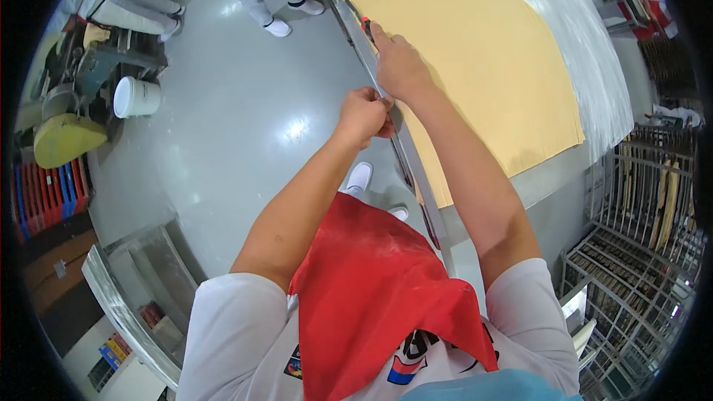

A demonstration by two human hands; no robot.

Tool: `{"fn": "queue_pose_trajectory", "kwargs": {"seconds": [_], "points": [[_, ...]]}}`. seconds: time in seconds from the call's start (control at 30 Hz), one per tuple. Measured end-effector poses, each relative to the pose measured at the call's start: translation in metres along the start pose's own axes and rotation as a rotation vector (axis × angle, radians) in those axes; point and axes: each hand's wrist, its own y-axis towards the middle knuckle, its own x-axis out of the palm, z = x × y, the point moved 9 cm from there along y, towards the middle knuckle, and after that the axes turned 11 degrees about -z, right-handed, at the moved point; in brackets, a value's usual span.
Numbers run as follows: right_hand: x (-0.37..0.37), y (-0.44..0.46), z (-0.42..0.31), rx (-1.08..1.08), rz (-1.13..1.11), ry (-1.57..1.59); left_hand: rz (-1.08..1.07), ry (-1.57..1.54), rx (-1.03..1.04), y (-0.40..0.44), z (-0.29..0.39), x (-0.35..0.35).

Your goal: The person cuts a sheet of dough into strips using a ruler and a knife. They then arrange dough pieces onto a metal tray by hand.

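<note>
The right hand (pixel 402 67) is closed around a slim tool with a black-and-red handle (pixel 366 25), aligned with the long edge of a large, flat, pale-yellow sheet (pixel 483 82); the sheet lies spread on a grey metal table (pixel 546 179), presumably for even support; the left hand (pixel 364 116) is curled at the table's edge, probably for steadiness; whether its fingers grip anything cannot be told.

One head-worn camera (wide-angled) looks forward and down, the red apron (pixel 379 282) close, the table (pixel 535 180) beyond.
</note>
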Motion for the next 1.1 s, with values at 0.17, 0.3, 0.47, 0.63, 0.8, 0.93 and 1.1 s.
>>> {"fn": "queue_pose_trajectory", "kwargs": {"seconds": [0.17, 0.3, 0.47, 0.63, 0.8, 0.93, 1.1], "points": [[-0.008, 0.015, -0.014, -0.051, 0.036, -0.062, -0.011, -0.023, 0.002, -0.005, 0.004, 0.001], [-0.022, 0.031, -0.027, -0.046, -0.022, -0.150, -0.029, -0.022, -0.001, -0.003, 0.002, 0.001], [-0.037, 0.037, -0.042, 0.017, -0.125, -0.195, -0.030, -0.020, -0.020, -0.005, 0.004, 0.001], [-0.038, 0.016, -0.042, 0.035, -0.160, -0.214, -0.051, -0.027, -0.018, -0.003, 0.005, 0.002], [-0.039, -0.017, -0.039, 0.051, -0.239, -0.181, -0.055, -0.015, -0.024, 0.001, 0.001, 0.002], [-0.032, -0.038, -0.028, 0.043, -0.264, -0.199, -0.083, -0.025, -0.017, 0.006, -0.002, 0.003], [-0.027, -0.083, -0.021, -0.040, -0.220, -0.158, -0.055, -0.006, -0.014, 0.003, -0.001, 0.002]]}}
